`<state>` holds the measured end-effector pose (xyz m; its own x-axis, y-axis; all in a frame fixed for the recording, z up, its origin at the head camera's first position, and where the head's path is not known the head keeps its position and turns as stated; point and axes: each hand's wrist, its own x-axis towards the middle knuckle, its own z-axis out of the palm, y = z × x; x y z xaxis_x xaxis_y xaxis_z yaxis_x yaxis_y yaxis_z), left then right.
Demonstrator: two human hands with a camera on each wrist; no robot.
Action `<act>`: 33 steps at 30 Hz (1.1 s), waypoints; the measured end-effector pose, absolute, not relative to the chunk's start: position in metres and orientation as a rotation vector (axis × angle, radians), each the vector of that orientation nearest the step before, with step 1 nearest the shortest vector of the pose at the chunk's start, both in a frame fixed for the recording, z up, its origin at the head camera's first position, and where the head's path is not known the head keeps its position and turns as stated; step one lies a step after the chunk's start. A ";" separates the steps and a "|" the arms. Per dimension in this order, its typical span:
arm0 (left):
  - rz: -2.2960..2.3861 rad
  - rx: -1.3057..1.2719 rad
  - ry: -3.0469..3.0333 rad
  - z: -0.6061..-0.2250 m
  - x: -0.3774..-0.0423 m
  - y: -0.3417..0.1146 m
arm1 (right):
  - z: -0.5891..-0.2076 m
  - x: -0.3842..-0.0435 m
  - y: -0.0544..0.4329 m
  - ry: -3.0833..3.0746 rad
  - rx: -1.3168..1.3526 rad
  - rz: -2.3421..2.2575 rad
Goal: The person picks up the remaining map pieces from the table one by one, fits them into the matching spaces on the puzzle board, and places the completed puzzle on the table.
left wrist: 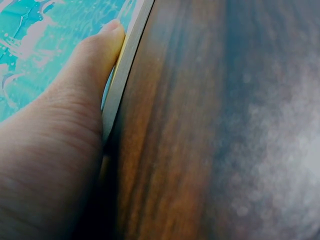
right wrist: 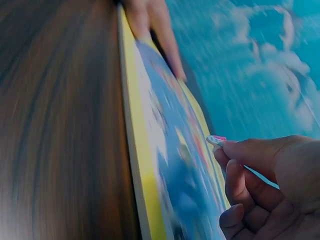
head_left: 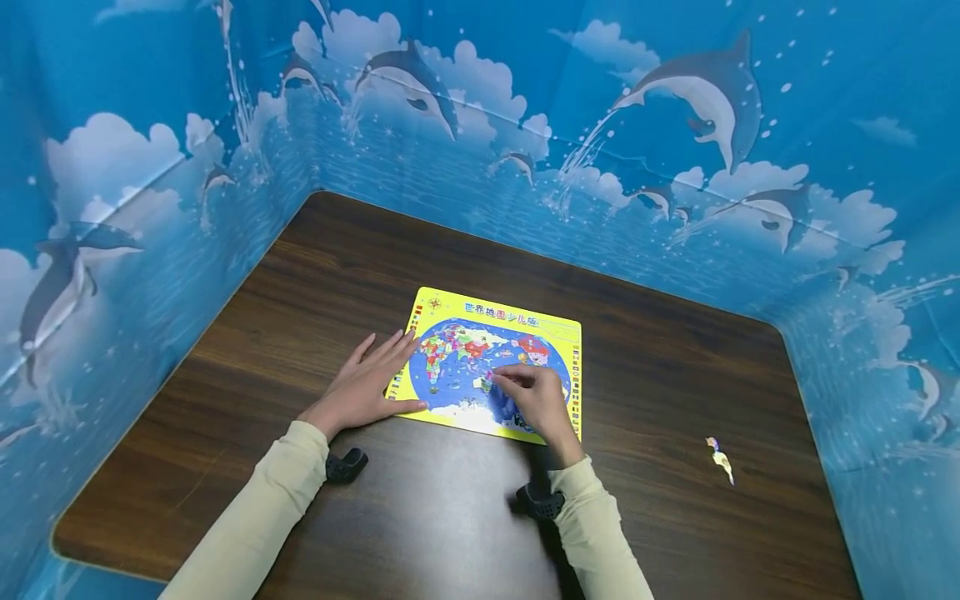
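A yellow-bordered world map puzzle board (head_left: 566, 333) lies flat on the table, its blue oval map showing coloured continents. My left hand (head_left: 367, 385) rests on its left side with fingers spread; the thumb (left wrist: 95, 55) lies along the near edge in the left wrist view. Over the lower middle of the map, my right hand (head_left: 542, 402) pinches a small pink and white puzzle piece (right wrist: 217, 140) between thumb and index finger. In the right wrist view the piece is held above the board surface, with the other fingers curled beneath.
Some small pale pieces with purple and yellow parts (head_left: 721, 461) lie on the dark wooden table (head_left: 660, 517), right of the board. A blue dolphin-print cloth (head_left: 480, 167) hangs behind and beside the table. Each wrist wears a black band.
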<state>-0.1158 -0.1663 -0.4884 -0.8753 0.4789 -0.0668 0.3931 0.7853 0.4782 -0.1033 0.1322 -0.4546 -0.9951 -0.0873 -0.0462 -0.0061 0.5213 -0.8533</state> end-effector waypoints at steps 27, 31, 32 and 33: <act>0.632 0.696 2.789 -0.490 -0.117 -0.170 | -0.462 -0.125 0.056 2.655 -0.478 -1.233; 0.637 0.698 2.786 -0.491 -0.117 -0.170 | -0.463 -0.124 0.056 2.669 -0.488 -1.233; 0.641 0.698 2.786 -0.490 -0.116 -0.170 | -0.463 -0.124 0.056 2.675 -0.491 -1.230; 0.647 0.697 2.786 -0.490 -0.116 -0.170 | -0.463 -0.123 0.055 2.678 -0.489 -1.229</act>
